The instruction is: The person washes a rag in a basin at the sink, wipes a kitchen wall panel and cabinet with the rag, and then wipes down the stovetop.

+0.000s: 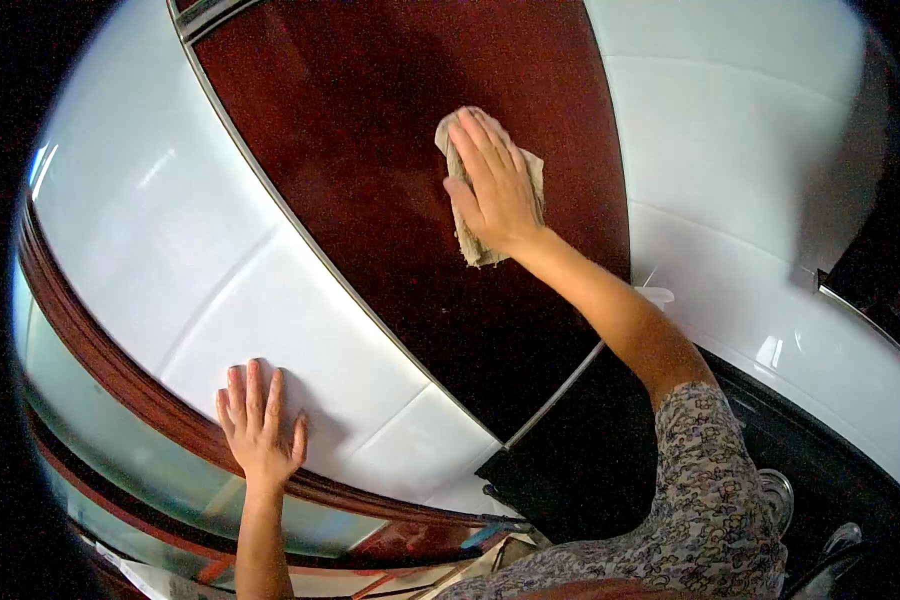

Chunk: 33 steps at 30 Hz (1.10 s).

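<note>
My right hand (498,190) lies over a folded beige cloth (478,247), its fingers stretched up along it. The cloth is pressed against a dark red panel (370,180), and its edges show around my palm and fingertips. Lower left, my left hand (260,425) rests on white tiles (240,260) with fingers spread and nothing in it. Its wrist crosses a reddish-brown wooden edge (150,393).
A thin metal strip (300,230) borders the red panel. Frosted glass (140,430) lies beyond the wooden edge at lower left. More white tiles (710,130) stand at right. A dark area (600,430) lies below the panel, and a patterned sleeve (710,470) covers my right upper arm.
</note>
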Motion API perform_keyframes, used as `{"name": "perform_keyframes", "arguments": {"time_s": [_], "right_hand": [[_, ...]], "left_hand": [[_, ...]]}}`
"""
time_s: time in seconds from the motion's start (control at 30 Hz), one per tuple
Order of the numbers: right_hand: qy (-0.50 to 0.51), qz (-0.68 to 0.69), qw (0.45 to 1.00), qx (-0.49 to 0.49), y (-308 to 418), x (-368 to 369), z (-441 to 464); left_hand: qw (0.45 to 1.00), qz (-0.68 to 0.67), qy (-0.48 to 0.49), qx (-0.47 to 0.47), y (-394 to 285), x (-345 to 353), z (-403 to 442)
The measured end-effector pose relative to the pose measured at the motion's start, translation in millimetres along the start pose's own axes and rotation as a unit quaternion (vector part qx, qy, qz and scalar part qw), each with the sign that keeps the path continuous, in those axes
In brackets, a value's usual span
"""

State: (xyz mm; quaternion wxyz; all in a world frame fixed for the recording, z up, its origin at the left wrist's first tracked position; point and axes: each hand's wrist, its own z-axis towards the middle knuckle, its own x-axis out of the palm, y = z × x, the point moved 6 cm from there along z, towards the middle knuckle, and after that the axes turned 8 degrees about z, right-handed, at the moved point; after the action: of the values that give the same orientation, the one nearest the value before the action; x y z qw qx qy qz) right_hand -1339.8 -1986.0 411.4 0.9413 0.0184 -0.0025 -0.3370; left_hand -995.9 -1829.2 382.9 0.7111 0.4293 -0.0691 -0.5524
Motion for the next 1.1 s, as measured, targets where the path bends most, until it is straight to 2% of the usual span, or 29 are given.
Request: {"name": "perform_keyframes", "arguments": {"time_s": [0.13, 0.2, 0.3, 0.33, 0.43, 0.6, 0.63, 0.67, 0.73, 0.8, 0.87, 0.97, 1.03, 1.1], "right_hand": [[-0.086, -0.031, 0.995, 0.042, -27.3, 0.7, 75.1], [-0.117, -0.043, 0.992, 0.023, -29.4, 8.4, 88.6], [-0.082, -0.019, 0.995, 0.051, -16.0, 17.1, 54.1], [-0.037, -0.043, 0.997, 0.044, -8.7, 25.2, 30.9], [-0.012, -0.035, 0.999, 0.013, -2.3, 24.6, 16.7], [-0.197, -0.074, 0.977, 0.018, -40.2, -3.8, 109.1], [-0.190, -0.058, 0.979, 0.049, -45.6, -5.3, 106.1], [-0.212, -0.069, 0.975, 0.012, -38.5, -4.0, 97.4], [-0.143, -0.053, 0.988, 0.025, -17.2, 15.6, 59.1], [-0.009, -0.060, 0.996, 0.059, 22.2, 27.2, 2.4], [0.057, 0.008, 0.998, 0.018, 52.4, 36.1, -42.4], [0.067, -0.013, 0.997, 0.019, 61.5, 43.3, -40.9], [0.047, 0.000, 0.999, -0.024, 74.7, 45.5, 2.2], [-0.054, -0.026, 0.998, -0.029, 76.0, 29.2, 63.6]], "left_hand": [[1.000, -0.006, 0.004, 0.004, 4.4, 6.7, -2.0], [1.000, -0.015, 0.008, 0.001, 7.5, 14.6, -4.0], [1.000, -0.017, 0.007, -0.005, 8.9, 13.6, -5.0], [1.000, -0.016, 0.007, -0.006, 8.9, 15.0, -5.3], [1.000, -0.018, 0.002, -0.008, 9.4, 16.3, -5.4], [1.000, -0.005, -0.010, 0.001, 3.7, 2.0, 0.7], [1.000, -0.005, -0.014, 0.001, 0.7, -4.4, 3.5], [1.000, -0.006, -0.010, -0.005, 0.7, -3.4, 3.6], [1.000, -0.015, 0.001, -0.010, 3.9, 3.8, 0.6], [1.000, -0.020, -0.007, -0.013, 4.4, 6.8, -1.2], [1.000, -0.022, -0.010, -0.015, 5.1, 5.0, -2.4], [0.999, -0.031, -0.006, -0.018, 7.1, 4.1, -2.0], [0.999, -0.027, -0.001, -0.024, 6.6, 2.6, -2.5], [1.000, -0.009, 0.005, -0.022, 0.6, -14.4, 3.1]]}}
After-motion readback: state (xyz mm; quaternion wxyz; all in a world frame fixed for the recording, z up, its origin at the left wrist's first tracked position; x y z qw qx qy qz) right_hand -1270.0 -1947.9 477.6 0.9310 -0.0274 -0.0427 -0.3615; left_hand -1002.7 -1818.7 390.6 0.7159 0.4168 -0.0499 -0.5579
